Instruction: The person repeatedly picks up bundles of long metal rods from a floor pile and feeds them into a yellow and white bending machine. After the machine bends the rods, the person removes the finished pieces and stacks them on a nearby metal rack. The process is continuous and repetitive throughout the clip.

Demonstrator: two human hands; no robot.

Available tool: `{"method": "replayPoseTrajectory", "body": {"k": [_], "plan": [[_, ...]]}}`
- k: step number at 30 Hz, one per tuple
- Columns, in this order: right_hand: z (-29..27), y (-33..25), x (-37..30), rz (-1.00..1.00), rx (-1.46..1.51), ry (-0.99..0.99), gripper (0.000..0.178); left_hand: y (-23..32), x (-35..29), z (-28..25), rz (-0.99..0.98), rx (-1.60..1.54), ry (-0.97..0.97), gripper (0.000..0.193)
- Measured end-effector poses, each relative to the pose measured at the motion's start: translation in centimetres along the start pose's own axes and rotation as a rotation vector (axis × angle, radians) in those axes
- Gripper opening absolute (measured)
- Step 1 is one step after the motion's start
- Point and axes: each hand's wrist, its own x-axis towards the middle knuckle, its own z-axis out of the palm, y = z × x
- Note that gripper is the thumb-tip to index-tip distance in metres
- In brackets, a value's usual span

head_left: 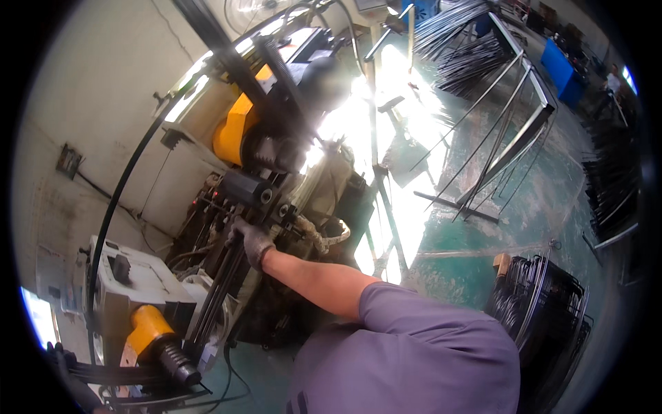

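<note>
My gloved fingers [241,231] are curled around a bundle of thin black rods [219,290] at its upper end, right where it meets the dark clamp block [243,190] of the machine. The hand [252,241] doing this is my right one, grey glove on, bare forearm running back to a purple sleeve [414,331]. The rods slope down and left from the grip toward the lower yellow motor [148,328], passing beside a grey control box [134,276]. At the lower left edge a dark gloved hand [65,366] lies on more black rods; whether its fingers are closed I cannot tell. Above the clamp sits a larger yellow motor housing [234,127]. A long black rod [121,186] arcs up along the wall. On the green floor [483,228] to the right stand a metal frame rack [524,131] and a crate of bent black wire parts [545,297].
</note>
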Motion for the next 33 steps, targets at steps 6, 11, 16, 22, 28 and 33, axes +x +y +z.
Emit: {"method": "replayPoseTrajectory", "body": {"k": [6,11,16,22,28,33], "plan": [[-1.6,-1.3,-1.5,-0.037,-0.037,-0.049,0.015,1.4,-4.6,0.4,-0.079,-0.014,-0.177,0.051],[-1.9,-1.5,-1.4,-0.066,-0.066,-0.067,0.013,1.9,-5.2,0.7,-0.119,0.07,-0.185,0.058],[-1.8,-1.6,-1.6,-0.059,-0.038,-0.085,0.014,2.1,-5.1,-0.1,-0.096,0.171,-0.247,0.051],[-1.6,-1.9,-2.0,-0.01,-0.01,-0.108,0.014,2.7,-5.8,0.1,-0.076,0.148,-0.224,0.045],[-1.6,-1.8,-2.4,0.029,-0.018,-0.079,0.014,0.0,-5.2,-2.6,-0.012,0.167,-0.274,0.044],[-1.3,-2.3,-2.7,0.059,-0.057,-0.035,0.015,2.6,-6.1,-0.6,-0.234,0.122,-0.221,0.038]]}}
